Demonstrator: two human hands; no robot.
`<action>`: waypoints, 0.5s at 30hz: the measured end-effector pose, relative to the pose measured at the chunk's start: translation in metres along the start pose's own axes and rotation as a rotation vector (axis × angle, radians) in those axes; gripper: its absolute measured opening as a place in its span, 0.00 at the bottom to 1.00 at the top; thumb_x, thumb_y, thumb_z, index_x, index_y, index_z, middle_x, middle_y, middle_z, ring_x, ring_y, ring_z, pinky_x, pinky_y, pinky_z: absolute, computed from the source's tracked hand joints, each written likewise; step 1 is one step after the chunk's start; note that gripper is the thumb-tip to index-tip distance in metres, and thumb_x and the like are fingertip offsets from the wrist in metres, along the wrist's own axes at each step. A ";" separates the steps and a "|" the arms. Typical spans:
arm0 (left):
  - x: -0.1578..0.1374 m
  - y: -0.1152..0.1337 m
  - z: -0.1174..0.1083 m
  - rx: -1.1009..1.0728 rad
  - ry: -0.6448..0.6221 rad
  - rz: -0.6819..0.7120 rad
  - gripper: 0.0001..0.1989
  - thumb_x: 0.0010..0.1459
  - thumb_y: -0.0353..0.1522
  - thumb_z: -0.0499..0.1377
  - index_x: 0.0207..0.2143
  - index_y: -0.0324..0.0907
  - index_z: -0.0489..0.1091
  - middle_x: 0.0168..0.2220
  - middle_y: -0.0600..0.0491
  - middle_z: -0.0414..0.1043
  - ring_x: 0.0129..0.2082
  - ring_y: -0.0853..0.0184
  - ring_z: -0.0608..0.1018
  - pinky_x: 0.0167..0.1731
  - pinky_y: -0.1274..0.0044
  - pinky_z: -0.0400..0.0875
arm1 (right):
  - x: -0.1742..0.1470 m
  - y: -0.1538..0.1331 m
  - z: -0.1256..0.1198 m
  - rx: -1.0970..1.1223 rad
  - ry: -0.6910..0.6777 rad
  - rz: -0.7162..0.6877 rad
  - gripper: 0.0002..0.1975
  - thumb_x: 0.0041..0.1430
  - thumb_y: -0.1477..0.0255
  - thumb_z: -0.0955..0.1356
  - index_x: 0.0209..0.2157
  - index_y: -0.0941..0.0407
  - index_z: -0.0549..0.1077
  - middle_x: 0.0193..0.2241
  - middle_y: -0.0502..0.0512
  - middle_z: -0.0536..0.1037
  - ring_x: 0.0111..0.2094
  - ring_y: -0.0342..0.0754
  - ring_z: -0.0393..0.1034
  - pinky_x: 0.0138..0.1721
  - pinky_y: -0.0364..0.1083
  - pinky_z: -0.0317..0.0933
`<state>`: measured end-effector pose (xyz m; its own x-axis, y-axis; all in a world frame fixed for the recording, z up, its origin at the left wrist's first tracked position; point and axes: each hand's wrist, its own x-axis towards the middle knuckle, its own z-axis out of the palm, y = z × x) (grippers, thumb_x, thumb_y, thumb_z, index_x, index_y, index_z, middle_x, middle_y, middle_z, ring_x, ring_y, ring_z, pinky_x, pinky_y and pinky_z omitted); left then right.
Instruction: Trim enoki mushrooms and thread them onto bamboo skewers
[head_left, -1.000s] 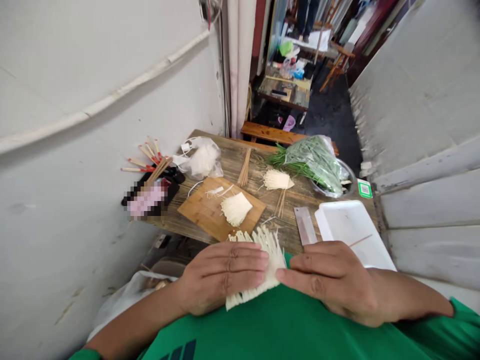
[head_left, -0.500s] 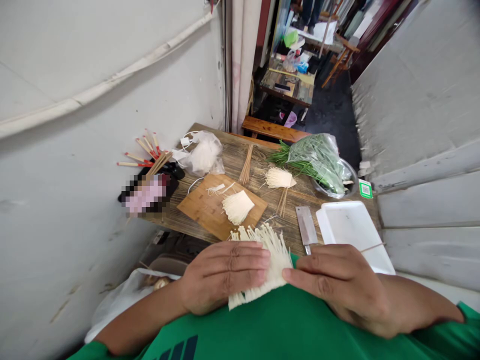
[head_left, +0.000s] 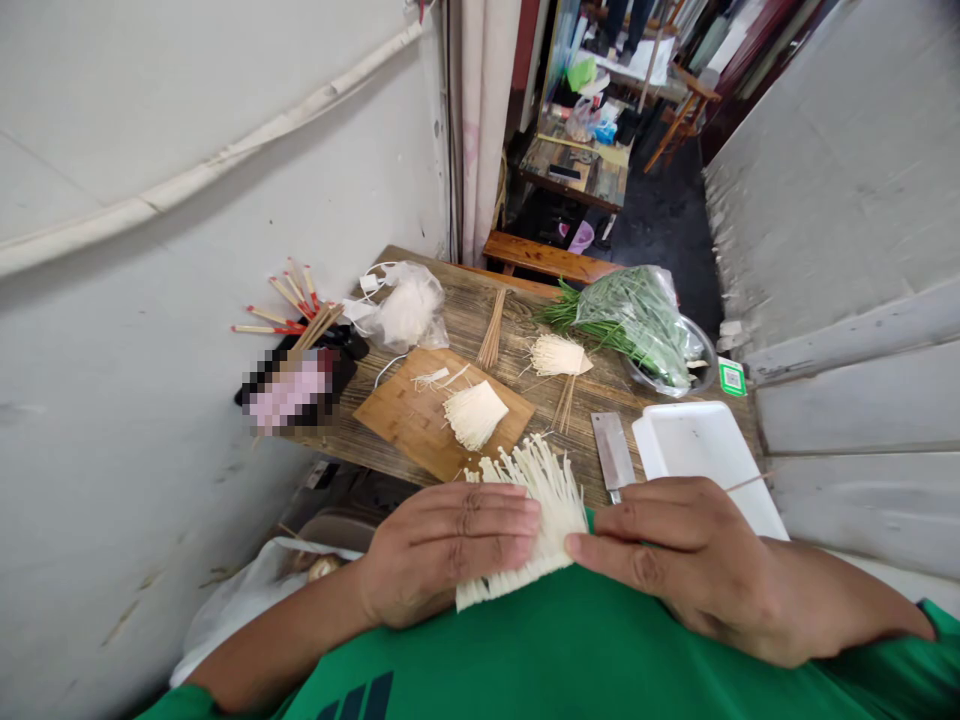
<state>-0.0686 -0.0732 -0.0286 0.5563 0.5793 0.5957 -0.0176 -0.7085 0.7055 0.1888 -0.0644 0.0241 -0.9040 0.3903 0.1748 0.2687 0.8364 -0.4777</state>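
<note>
A fanned bunch of enoki mushrooms is held in front of my green shirt, caps towards the table. My left hand presses across it from the left, its fingers together over the stems. At the bunch's right edge, my right hand is closed, with the index fingertip touching the stems. A thin wooden skewer sticks out behind the right hand; its other end is hidden. Another cut bunch of enoki lies on the wooden cutting board. A third enoki bunch rests on the table beside loose skewers.
A cleaver lies beside a white tray at the right. Bagged green vegetables sit in a metal bowl. More skewers, a plastic bag and red-tipped sticks are further left. Walls flank the table.
The enoki bunch has tilted slightly, its caps rising a little. My right hand has shifted up slightly, and the skewer's visible end has moved up and right. My left hand stays nearly still.
</note>
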 end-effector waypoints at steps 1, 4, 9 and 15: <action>0.000 0.000 0.000 -0.007 0.001 0.010 0.16 0.60 0.28 0.51 0.50 0.41 0.66 0.41 0.45 0.76 0.46 0.63 0.75 0.46 0.69 0.71 | 0.000 0.000 0.000 0.003 -0.006 -0.005 0.20 0.64 0.74 0.54 0.55 0.61 0.62 0.35 0.61 0.72 0.29 0.47 0.64 0.28 0.46 0.57; 0.003 -0.001 0.001 -0.028 0.009 0.033 0.16 0.58 0.25 0.53 0.50 0.37 0.66 0.40 0.42 0.76 0.46 0.61 0.75 0.46 0.68 0.71 | 0.001 0.000 0.000 0.021 -0.012 -0.012 0.20 0.65 0.73 0.54 0.54 0.62 0.62 0.36 0.62 0.72 0.29 0.47 0.63 0.27 0.46 0.57; 0.007 0.000 0.003 -0.040 0.006 0.061 0.17 0.57 0.25 0.53 0.50 0.37 0.65 0.39 0.41 0.76 0.45 0.60 0.75 0.46 0.67 0.71 | 0.003 0.000 0.001 0.010 0.028 -0.017 0.19 0.65 0.74 0.54 0.52 0.62 0.65 0.34 0.62 0.72 0.27 0.46 0.63 0.26 0.45 0.56; 0.013 0.003 0.005 -0.068 0.027 0.061 0.12 0.55 0.22 0.55 0.43 0.30 0.69 0.37 0.38 0.77 0.43 0.58 0.76 0.44 0.67 0.72 | 0.007 -0.004 -0.001 -0.005 0.074 -0.016 0.18 0.65 0.75 0.53 0.47 0.64 0.68 0.30 0.61 0.73 0.26 0.46 0.64 0.25 0.45 0.57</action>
<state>-0.0570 -0.0698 -0.0206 0.5295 0.5475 0.6480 -0.1079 -0.7142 0.6916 0.1814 -0.0644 0.0278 -0.8811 0.4039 0.2461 0.2560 0.8447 -0.4701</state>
